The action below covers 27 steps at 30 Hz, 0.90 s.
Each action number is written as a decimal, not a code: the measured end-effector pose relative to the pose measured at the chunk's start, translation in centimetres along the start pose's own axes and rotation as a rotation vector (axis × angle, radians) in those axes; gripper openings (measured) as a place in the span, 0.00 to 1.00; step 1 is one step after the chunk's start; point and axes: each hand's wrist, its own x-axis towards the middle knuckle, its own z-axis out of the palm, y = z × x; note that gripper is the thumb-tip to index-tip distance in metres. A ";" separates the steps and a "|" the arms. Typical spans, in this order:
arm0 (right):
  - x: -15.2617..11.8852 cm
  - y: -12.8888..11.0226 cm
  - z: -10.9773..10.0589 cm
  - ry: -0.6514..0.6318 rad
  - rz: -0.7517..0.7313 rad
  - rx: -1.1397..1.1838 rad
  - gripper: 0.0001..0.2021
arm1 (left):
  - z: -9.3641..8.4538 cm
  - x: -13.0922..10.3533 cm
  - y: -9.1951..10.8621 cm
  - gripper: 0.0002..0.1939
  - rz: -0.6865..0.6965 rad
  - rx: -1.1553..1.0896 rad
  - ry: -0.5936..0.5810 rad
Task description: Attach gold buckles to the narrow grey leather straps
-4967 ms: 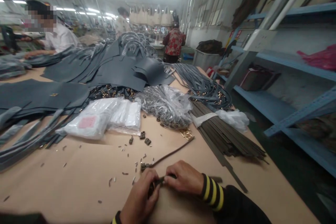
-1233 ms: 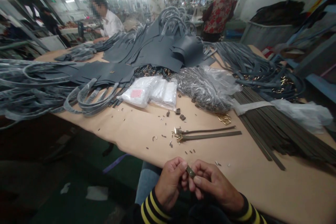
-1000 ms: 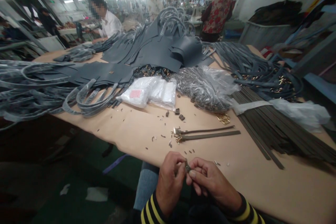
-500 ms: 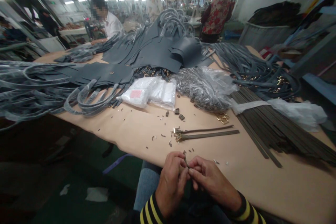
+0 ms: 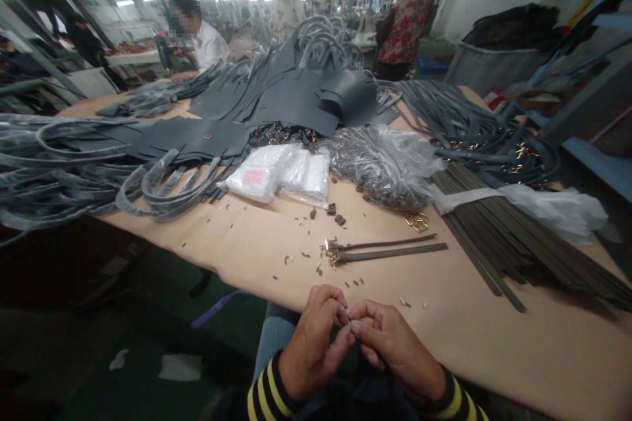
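Note:
My left hand (image 5: 318, 332) and my right hand (image 5: 397, 342) meet just off the table's front edge, above my lap. Thumbs and fingertips of both are pinched together on a small dark olive strip (image 5: 350, 319), mostly hidden by the fingers. Beyond them on the brown-covered table (image 5: 276, 240) lie two olive straps (image 5: 395, 251) with gold hardware (image 5: 334, 254) at their left ends. Tiny dark and pale bits (image 5: 318, 269) are scattered around these. A few small dark bundled pieces (image 5: 340, 218) lie farther back.
A plastic bag of dark pieces (image 5: 385, 171) and white packets (image 5: 266, 174) stand mid-table. Long olive strips (image 5: 513, 237) are at right, gold rings (image 5: 417, 221) nearby. Dark grey panels (image 5: 291, 95) and wrapped handles (image 5: 162, 194) are heaped behind. Other people work beyond.
The strip stuck up between my fingertips before; now it is mostly covered by them. My left wrist has shifted slightly left, and the view has moved a little.

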 end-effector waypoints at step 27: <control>0.1 -0.4 -0.5 -0.033 -0.072 -0.172 0.18 | 1.0 0.8 -2.2 0.16 -0.614 -0.746 0.168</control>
